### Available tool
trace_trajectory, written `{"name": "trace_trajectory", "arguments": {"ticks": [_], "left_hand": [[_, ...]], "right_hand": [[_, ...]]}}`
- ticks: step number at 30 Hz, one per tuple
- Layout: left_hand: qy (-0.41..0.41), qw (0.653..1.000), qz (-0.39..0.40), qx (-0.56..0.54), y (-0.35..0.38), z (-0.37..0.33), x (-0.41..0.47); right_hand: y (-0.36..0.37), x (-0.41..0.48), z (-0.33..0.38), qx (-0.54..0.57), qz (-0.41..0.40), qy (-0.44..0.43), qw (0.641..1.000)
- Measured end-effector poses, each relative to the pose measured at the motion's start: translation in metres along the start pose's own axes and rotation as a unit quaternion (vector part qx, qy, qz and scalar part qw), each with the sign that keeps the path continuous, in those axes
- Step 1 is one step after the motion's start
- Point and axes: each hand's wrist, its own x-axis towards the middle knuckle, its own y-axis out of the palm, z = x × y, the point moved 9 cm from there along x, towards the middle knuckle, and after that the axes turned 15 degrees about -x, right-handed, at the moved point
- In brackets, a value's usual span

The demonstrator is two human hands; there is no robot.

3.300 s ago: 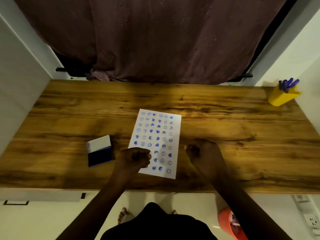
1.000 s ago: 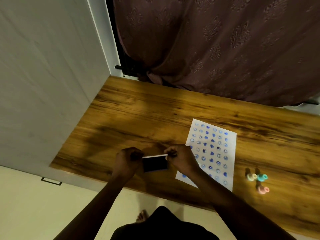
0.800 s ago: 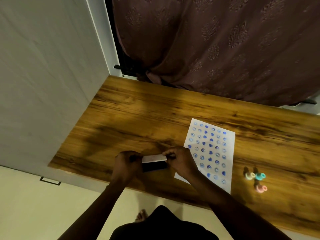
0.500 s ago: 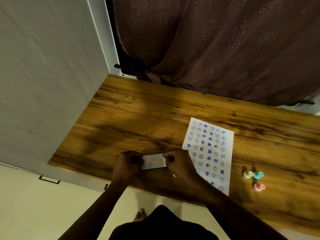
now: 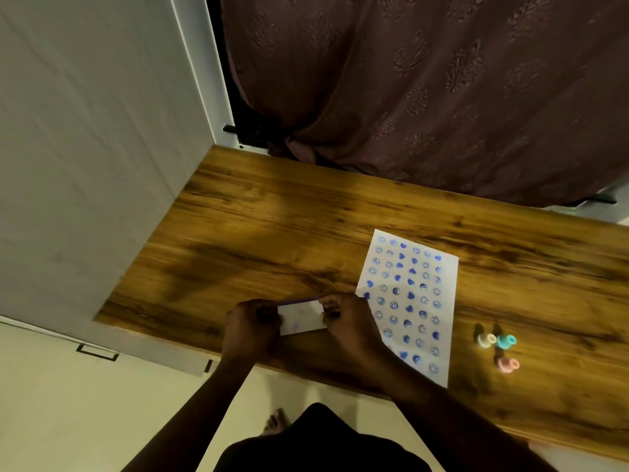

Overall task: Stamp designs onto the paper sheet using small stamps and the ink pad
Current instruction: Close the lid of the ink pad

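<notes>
The ink pad point(image 5: 301, 316) lies near the front edge of the wooden table point(image 5: 272, 233), its white lid down flat. My left hand point(image 5: 250, 327) grips its left end and my right hand point(image 5: 347, 321) grips its right end. To the right lies the paper sheet point(image 5: 413, 294), covered with rows of blue smiley and heart prints; my right wrist hides its lower left corner. Three small stamps stand to the right of the sheet: a cream stamp point(image 5: 486, 339), a teal stamp point(image 5: 506, 341) and a pink stamp point(image 5: 507, 364).
A white wall panel point(image 5: 85, 148) closes the table's left side. A dark maroon curtain point(image 5: 425, 90) hangs behind the far edge. Below the front edge are the pale floor and a bare foot point(image 5: 275, 422).
Both hands have let go of the stamps, now standing right of the sheet, and moved to the ink pad. The lid has swung from raised to flat over the dark pad.
</notes>
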Motion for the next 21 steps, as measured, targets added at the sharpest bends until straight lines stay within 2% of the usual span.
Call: {"name": "trace_trajectory", "arguments": {"ticks": [10, 15, 21], "left_hand": [[-0.04, 0.997, 0.03, -0.063, 0.003, 0.005, 0.007], [-0.043, 0.997, 0.036, -0.056, 0.007, 0.008, 0.006], [-0.016, 0.998, 0.043, -0.052, 0.02, -0.016, 0.012]], "right_hand": [[0.004, 0.007, -0.008, 0.042, 0.034, 0.074, 0.996], [0.006, 0.007, -0.013, 0.027, 0.037, 0.099, 0.994], [-0.019, 0.002, -0.028, 0.087, -0.012, 0.13, 0.988]]}}
